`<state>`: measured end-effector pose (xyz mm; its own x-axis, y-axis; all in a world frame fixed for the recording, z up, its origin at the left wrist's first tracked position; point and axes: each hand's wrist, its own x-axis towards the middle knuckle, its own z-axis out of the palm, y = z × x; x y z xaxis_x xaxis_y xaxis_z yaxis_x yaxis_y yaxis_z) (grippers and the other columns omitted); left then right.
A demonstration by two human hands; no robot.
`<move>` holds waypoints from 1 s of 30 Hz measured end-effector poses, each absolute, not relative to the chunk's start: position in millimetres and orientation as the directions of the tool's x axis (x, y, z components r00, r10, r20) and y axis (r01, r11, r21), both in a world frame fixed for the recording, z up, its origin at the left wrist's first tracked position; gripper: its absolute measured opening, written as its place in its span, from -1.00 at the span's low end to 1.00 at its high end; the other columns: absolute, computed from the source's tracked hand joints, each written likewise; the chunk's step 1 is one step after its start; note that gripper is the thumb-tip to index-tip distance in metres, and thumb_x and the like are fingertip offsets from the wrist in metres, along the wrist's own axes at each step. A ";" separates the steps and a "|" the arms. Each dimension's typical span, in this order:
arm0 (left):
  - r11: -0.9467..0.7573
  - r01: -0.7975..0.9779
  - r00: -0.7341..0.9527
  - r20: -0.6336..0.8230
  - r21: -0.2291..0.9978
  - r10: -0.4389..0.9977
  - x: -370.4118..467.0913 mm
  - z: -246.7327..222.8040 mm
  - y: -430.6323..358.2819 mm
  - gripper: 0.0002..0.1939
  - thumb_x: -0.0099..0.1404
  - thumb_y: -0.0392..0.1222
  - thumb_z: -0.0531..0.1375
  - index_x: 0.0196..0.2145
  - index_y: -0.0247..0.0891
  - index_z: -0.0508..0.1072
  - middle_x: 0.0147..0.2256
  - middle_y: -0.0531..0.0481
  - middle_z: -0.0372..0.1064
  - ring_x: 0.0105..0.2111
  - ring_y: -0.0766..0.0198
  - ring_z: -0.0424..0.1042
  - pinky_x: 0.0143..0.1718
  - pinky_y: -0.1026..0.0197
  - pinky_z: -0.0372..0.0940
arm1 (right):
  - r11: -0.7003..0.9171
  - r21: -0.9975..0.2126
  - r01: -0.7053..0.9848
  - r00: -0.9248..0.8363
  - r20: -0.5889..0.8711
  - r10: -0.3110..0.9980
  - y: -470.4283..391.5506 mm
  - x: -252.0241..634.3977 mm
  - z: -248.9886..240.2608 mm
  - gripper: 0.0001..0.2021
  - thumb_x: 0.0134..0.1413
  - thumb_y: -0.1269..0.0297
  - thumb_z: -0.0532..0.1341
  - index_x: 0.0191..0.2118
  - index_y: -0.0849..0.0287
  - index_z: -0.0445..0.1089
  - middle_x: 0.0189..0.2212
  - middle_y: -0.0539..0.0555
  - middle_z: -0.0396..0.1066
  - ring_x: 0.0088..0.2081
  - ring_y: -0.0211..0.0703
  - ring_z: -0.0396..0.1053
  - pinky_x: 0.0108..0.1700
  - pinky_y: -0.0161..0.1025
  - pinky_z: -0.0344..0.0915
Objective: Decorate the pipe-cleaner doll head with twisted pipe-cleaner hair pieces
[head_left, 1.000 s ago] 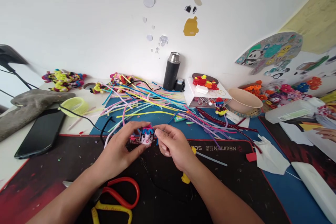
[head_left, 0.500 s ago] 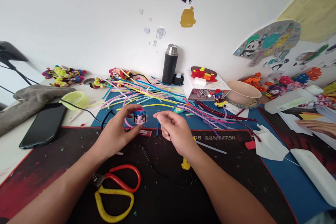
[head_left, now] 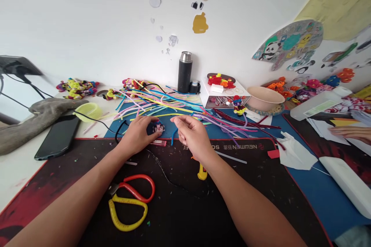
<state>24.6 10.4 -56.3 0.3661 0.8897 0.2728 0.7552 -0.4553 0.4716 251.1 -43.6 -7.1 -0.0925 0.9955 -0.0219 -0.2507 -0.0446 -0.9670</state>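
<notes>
My left hand (head_left: pixel 138 133) curls its thumb and fingers around a small doll head (head_left: pixel 158 127) with a pinkish-white face and blue and red trim on top. The head is tilted and partly shaded by the fingers. Facing it, my right hand (head_left: pixel 191 133) is closed, thumb pressed against the index finger; anything pinched there is too small to make out. A blue pipe cleaner piece (head_left: pixel 173 137) lies between the hands. Behind them spreads a heap of coloured pipe cleaners (head_left: pixel 162 102). A yellow-handled tool (head_left: pixel 202 172) lies partly under my right wrist.
Scissors (head_left: pixel 129 213) with red and yellow handles lie on the dark mat (head_left: pixel 174 216). A phone (head_left: pixel 57 137) is at left, a black flask (head_left: pixel 184 72) at the back. A finished doll (head_left: pixel 238 105) stands before a white box (head_left: pixel 206 96). Another person's hand (head_left: pixel 355 133) shows at right.
The doll head has tipped and turned within my left hand, its face now less square to me. My right hand keeps its pinch. The whole view has shifted slightly.
</notes>
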 end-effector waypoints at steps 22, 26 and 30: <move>-0.514 0.756 0.416 0.308 0.405 0.856 22.3 -64.6 15.3 -0.50 0.44 0.14 0.21 0.17 -0.19 0.55 0.09 -0.26 0.61 0.13 -0.20 0.51 0.32 -0.26 0.25 | -0.070 -0.976 -0.208 -0.140 -0.042 0.989 -45.5 247.4 -10.2 -0.57 0.15 -0.13 0.42 -0.17 0.19 0.53 -0.62 -0.17 0.16 -0.59 -0.34 0.05 -0.56 -0.32 -0.02; -0.501 0.756 0.407 0.297 0.421 0.864 22.3 -66.3 14.9 -0.47 0.44 0.18 0.21 0.20 -0.17 0.53 0.07 -0.26 0.60 0.13 -0.20 0.51 0.31 -0.25 0.25 | -0.067 -0.981 -0.181 -0.149 -0.040 0.988 -46.8 246.7 -12.1 -0.56 0.16 -0.16 0.41 -0.18 0.17 0.53 -0.60 -0.17 0.16 -0.58 -0.33 0.05 -0.55 -0.32 -0.02; -0.476 0.740 0.377 0.294 0.475 0.879 20.1 -67.5 16.1 -0.39 0.42 0.30 0.21 0.22 -0.14 0.51 0.13 -0.24 0.58 0.19 -0.21 0.47 0.32 -0.24 0.25 | -0.051 -0.982 -0.180 -0.154 -0.024 0.988 -46.9 247.6 -15.2 -0.55 0.17 -0.17 0.41 -0.16 0.16 0.54 -0.59 -0.15 0.16 -0.58 -0.33 0.05 -0.55 -0.30 -0.02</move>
<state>20.1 16.1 -67.5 0.3766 0.8786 0.2938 0.7399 -0.4761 0.4752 247.6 -46.9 -15.2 -0.1540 0.9878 -0.0235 -0.1798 -0.0514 -0.9824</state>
